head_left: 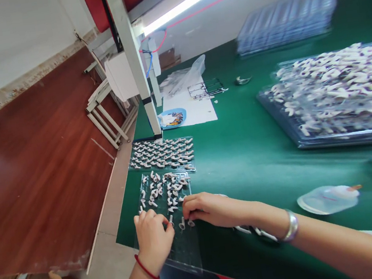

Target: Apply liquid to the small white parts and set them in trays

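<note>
A clear plastic tray [189, 253] lies at the table's front left edge, partly filled with small white stemmed pieces [172, 193] that look like earbud shells. My left hand [154, 237] is over the tray's left side, thumb and forefinger closed around one white piece [171, 219]. From the right, my right hand [201, 208] reaches over the tray with curled fingers pinched at another white piece [191, 223]; the fingers partly hide it. Between the hands lies one more white piece [182, 224]. Directly behind stands a second clear tray [192, 169] covered in rows of such pieces.
A large heap of white pieces [338, 84] fills a tray on the right, before stacked clear trays [287, 21]. A blue dish [184, 114], white paper [199, 114] and a black frame [208, 88] lie behind. A post [134, 63] rises at the left edge. Translucent bag-like items [328, 200] lie right.
</note>
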{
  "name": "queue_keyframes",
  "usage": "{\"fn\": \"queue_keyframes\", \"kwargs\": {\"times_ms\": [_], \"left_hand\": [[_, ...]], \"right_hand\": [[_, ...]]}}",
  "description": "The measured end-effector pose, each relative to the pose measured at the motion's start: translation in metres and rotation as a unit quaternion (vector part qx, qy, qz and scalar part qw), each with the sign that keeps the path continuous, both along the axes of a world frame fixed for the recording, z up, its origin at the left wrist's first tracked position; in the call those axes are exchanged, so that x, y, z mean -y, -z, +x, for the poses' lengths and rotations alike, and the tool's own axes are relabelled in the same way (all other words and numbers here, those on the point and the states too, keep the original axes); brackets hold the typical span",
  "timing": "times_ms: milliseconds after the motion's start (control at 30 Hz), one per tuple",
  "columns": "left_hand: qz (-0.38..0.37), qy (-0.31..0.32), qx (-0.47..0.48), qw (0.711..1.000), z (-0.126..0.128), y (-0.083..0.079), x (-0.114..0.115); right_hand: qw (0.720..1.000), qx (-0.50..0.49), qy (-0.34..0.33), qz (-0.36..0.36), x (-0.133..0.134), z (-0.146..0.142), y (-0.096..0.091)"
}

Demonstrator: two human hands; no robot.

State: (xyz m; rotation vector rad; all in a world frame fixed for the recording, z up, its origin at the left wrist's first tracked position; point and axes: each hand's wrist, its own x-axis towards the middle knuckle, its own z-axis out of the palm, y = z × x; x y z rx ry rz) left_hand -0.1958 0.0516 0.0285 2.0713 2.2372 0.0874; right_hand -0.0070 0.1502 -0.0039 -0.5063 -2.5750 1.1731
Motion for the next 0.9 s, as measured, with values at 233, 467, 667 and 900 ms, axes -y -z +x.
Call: {"fn": "queue_keyframes", "kwargs": {"times_ms": [233,467,667,900], "left_hand": [[0.017,-0.005,0.025,1.0,-0.003,-0.005,0.002],[0.086,-0.064,0.054,0.993,-0.033,-0.02,0.023],[0.141,-0.117,0.068,0.981,-0.064,-0.007,0.058],[0.158,-0.13,0.088,0.975,-0.065,0.021,0.085]], "right_hand": [[1.0,0.008,0.013,-0.008,0.0,-0.003,0.004],[1.0,-0.015,0.002,-0.014,0.004,-0.002,0.004],[0.999,-0.036,-0.001,-0.01,0.006,-0.014,-0.005],[0.999,-0.033,-0.012,-0.017,0.012,-0.02,-0.013]]}}
